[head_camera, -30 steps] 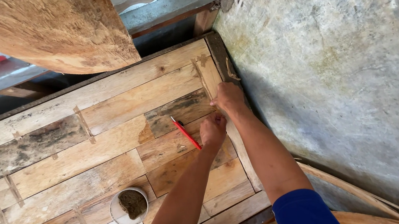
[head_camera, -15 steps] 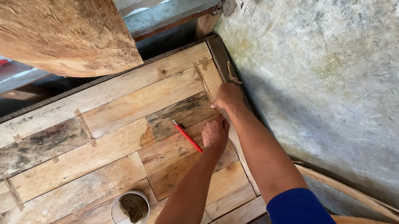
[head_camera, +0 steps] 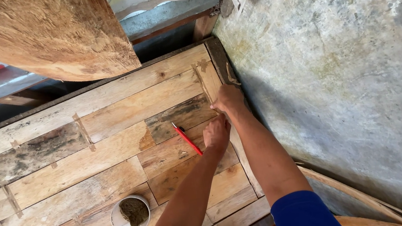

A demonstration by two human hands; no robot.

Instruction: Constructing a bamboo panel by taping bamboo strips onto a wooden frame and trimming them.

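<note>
1. I'm gripping a red pencil [head_camera: 187,139] in my left hand [head_camera: 216,133], fingers curled around its lower end, so the tip is pointing up and away across the wooden panel [head_camera: 87,160].
2. The pencil is lying low over a darker plank near the panel's right side, slanted, which is keeping its point close to the wood.
3. My right hand [head_camera: 228,99] is pressing down just beyond the left, fingers bent onto a thin strip [head_camera: 204,83] by the panel's edge, seemingly to steady it; I can't tell whether they are pinching anything.
4. Both forearms are reaching in side by side, so the hands are working almost touching.
5. A small round tub [head_camera: 130,214] of dark paste is sitting nearer me on the panel, within easy reach.
6. The grey wall [head_camera: 343,82] is running right along the panel's edge.
</note>
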